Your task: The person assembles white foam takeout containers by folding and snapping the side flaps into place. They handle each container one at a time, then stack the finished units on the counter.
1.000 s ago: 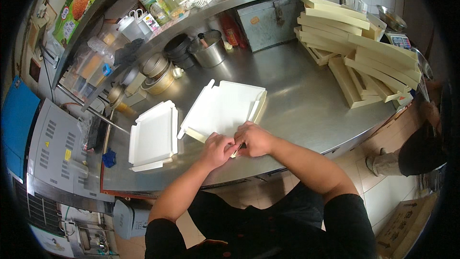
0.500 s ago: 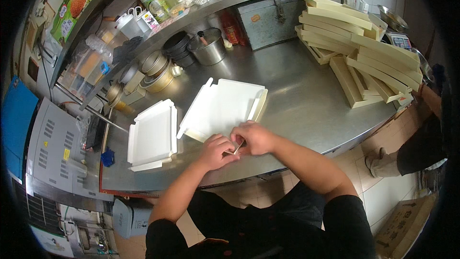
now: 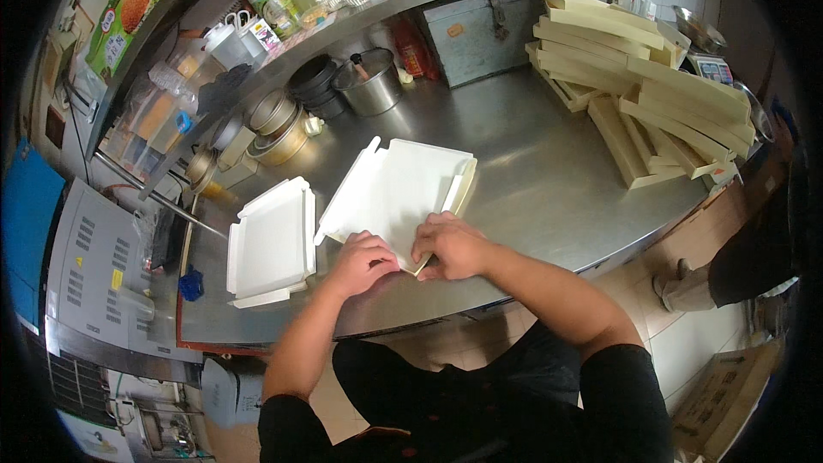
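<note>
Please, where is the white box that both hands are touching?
In the head view, the white box lies near the middle on the steel counter, just right of another white carton.

A boxy grey metal chest (image 3: 476, 41) stands near a red bottle (image 3: 413, 53), a silvery pot (image 3: 375, 94) beside round black pans (image 3: 312, 81).

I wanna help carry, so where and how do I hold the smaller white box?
Hold the smaller white box by its long left edge, probably, coming from the left. That edge faces counter, while the bigger white box crowds the right side. It's shallow, so pinch the thin side gently.
</note>
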### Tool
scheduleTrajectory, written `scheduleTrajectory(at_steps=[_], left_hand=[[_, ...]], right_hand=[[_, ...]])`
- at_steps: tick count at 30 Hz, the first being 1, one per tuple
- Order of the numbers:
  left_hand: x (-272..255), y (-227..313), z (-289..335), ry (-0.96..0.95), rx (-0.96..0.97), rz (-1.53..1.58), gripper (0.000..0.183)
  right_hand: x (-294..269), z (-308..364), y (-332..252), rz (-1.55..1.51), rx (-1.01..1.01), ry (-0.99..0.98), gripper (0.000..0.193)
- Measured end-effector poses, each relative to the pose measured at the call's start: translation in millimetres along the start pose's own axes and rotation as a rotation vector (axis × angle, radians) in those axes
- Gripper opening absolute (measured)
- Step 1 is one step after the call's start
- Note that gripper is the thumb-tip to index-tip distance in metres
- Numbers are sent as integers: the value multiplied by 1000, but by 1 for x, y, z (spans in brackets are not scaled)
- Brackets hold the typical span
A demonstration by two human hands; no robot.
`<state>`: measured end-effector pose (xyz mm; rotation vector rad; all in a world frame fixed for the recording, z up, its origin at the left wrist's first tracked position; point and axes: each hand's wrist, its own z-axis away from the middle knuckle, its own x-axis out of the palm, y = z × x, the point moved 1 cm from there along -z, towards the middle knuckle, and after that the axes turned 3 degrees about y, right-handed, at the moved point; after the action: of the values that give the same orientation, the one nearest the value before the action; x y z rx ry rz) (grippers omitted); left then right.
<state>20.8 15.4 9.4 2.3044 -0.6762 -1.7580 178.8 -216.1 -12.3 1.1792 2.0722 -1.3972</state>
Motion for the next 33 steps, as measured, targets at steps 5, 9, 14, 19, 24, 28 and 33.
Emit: scheduleTrajectory(at_steps=[5,9,14,19,24,28,33], left_hand=[[12,14,1,-21,-19,17,20],[15,25,0,46,-1,31,26],[28,32,0,30,73,32,37],[32,34,3,109,-14,-58,32],[-5,1,11,73,-100,-196,14],[28,25,-4,125,-160,-553,30],[31,33,-35,135,-329,-533,15]], right_hand=[[-4,2,3,-41,-73,-36,23],[-5,2,1,-61,-75,-25,24],[-5,-1,-4,-65,114,-8,31],[6,0,5,88,6,83,32],[-2,10,18,399,234,261,19],[6,5,13,509,252,192,20],[14,9,-3,531,197,171,21]])
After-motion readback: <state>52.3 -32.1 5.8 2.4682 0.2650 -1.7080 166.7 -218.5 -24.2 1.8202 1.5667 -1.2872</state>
